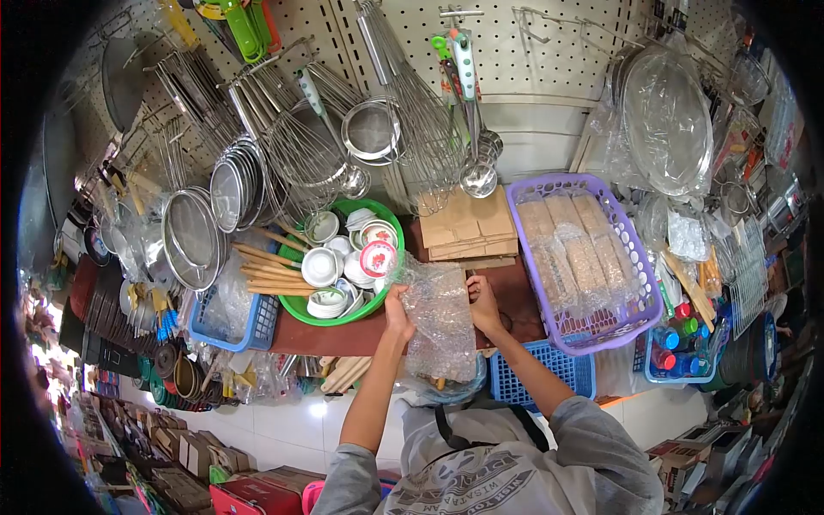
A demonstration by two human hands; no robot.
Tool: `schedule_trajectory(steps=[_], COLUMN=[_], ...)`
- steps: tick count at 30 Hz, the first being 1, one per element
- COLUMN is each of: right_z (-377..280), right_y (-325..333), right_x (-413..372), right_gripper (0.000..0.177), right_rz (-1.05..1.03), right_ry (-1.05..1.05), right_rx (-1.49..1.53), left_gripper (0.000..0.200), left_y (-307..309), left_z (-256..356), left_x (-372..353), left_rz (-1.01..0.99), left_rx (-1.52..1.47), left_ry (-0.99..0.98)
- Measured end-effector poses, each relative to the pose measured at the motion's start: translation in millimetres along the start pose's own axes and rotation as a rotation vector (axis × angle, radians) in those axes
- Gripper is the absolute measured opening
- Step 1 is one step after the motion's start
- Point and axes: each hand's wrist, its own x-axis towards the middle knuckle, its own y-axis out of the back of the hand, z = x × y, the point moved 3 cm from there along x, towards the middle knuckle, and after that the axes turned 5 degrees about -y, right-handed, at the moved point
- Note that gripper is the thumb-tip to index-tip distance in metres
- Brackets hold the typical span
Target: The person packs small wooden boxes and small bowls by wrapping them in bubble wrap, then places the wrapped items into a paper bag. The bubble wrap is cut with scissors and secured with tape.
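A sheet of clear bubble wrap (pixel 439 322) hangs between my two hands, over the front edge of the dark red shelf (pixel 378 337). My left hand (pixel 397 314) is closed on its left edge. At its upper right edge is my right hand (pixel 483 302), with the fingers curled; what they hold is too small to make out. Just left of the wrap stands a green basin (pixel 322 311) of small white bowls (pixel 320 267), some with red patterns. Behind my hands lie flat brown cardboard pieces (pixel 466 225).
A purple basket (pixel 573 343) with bubble-wrapped bundles (pixel 577 249) stands on the right. Wooden-handled tools (pixel 275 279) lean at the basin's left. Whisks (pixel 416 120), strainers (pixel 194 238) and ladles (pixel 478 178) hang above. A blue basket (pixel 542 375) sits below the shelf edge.
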Motion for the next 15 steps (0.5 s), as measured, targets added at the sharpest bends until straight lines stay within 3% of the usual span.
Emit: schedule_trajectory(steps=[4, 10, 15], right_z=[1.9, 32.9, 38.6], right_y=[1.2, -0.4, -3.0], right_x=[0.8, 14.6, 14.3], right_gripper=[0.053, 0.067, 0.076], right_rz=[-0.008, -0.059, -0.123], right_ry=[-0.058, -0.03, -0.081], right_rx=[-0.001, -0.254, -0.247], left_gripper=[0.025, 0.032, 0.043], left_y=[10.3, 20.8, 13.5], left_z=[-6.9, -22.6, -18.2], left_x=[4.3, 3.3, -17.0], left_rz=[0.065, 0.018, -0.007], left_rx=[0.029, 0.076, 0.715], left_ry=[-0.031, -0.077, -0.398])
